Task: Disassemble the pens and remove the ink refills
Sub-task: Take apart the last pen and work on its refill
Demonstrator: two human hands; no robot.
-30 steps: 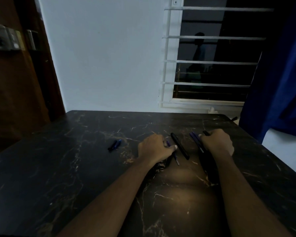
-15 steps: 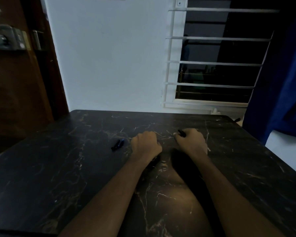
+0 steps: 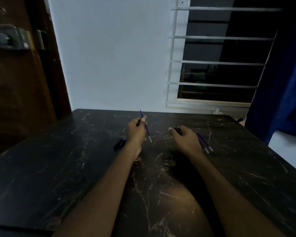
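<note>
While the left hand (image 3: 135, 132) pinches a blue ink refill (image 3: 145, 127) upright at frame centre, seemingly freshly drawn out, the right hand (image 3: 186, 139) curls around a black pen barrel (image 3: 177, 129). Two refills (image 3: 204, 142) lie beside it on the dark worktop (image 3: 58, 168); pen caps (image 3: 119, 144) sit left, likely set aside.

A thin blue ink refill with a pale tip (image 3: 146, 130) is pinched in the left hand (image 3: 135, 132), slanting above the black marbled table (image 3: 58, 168). The right hand (image 3: 184, 141) grips a dark pen barrel (image 3: 177, 130). 2 blue refills (image 3: 204, 142) lie on the table just right of that hand; small dark pen caps (image 3: 119, 144) lie left of the left hand.
</note>
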